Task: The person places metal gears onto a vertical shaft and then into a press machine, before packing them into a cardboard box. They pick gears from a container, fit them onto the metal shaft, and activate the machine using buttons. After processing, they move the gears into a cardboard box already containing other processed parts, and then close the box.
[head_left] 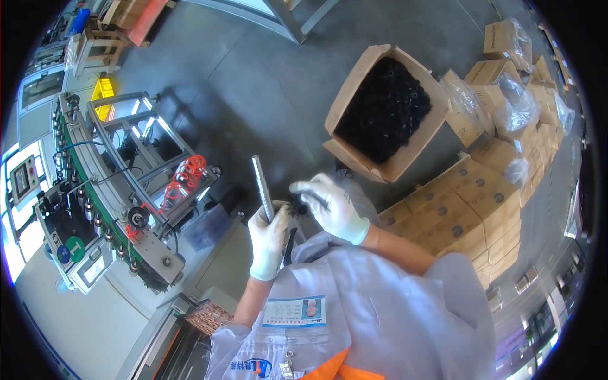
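Note:
My left hand [268,235], in a white glove, is wrapped round a shiny metal rod [261,183]. The rod stands up and leans slightly left, its upper part showing above my thumb. My right hand [329,206], gloved too, is just to the right with its fingers bent and drawn together. A small dark piece [302,208] shows below the right fingers. Whether those fingers grip it is hard to make out. Beyond my hands, to the right, an open cardboard box [345,130] holds a heap of small black parts [386,107].
On the left runs a conveyor machine [120,209] with a metal frame [136,171] and a coiled red hose [185,176]. Stacked cartons [443,209] stand at the right, with more boxes and clear plastic bags [519,104] behind. A yellow bin [102,95] sits at the far left.

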Demonstrator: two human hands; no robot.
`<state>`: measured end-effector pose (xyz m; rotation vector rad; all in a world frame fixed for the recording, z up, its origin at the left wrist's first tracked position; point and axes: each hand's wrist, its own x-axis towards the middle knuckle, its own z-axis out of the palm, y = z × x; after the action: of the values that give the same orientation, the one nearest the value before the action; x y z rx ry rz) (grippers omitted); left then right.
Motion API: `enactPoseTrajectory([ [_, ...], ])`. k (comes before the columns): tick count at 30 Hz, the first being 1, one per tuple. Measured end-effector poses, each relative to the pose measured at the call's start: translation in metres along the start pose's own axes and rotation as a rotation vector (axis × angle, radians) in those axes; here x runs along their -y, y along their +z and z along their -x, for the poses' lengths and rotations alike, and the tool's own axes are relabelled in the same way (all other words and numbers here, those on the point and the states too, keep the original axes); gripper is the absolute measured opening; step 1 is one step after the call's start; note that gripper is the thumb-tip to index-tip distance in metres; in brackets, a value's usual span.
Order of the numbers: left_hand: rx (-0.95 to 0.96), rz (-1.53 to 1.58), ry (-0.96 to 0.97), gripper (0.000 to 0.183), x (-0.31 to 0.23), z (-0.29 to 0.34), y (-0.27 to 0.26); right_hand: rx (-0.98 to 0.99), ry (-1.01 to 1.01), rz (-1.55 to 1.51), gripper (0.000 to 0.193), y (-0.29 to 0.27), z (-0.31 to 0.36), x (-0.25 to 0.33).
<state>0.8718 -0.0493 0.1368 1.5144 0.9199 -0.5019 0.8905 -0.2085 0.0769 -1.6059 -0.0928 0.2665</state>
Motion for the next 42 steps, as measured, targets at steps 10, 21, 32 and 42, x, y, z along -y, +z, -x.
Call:
enactPoseTrajectory([
  [10, 0.013, 0.14, 0.057, 0.011, 0.006, 0.003, -0.011, 0.001, 0.026, -0.11, 0.026, 0.01, -0.006, 0.004],
  [21, 0.144, 0.395, 0.007, 0.016, 0.013, 0.006, -0.025, 0.008, -0.052, 0.042, 0.024, 0.009, -0.01, 0.029],
  [32, 0.086, 0.292, 0.105, 0.021, 0.018, 0.022, -0.035, 0.087, -0.044, -0.052, 0.027, 0.0, 0.0, 0.033],
  [42, 0.05, -0.248, 0.637, 0.023, 0.021, 0.035, -0.042, 0.161, -0.183, -0.12, 0.02, -0.008, 0.003, 0.035],
])
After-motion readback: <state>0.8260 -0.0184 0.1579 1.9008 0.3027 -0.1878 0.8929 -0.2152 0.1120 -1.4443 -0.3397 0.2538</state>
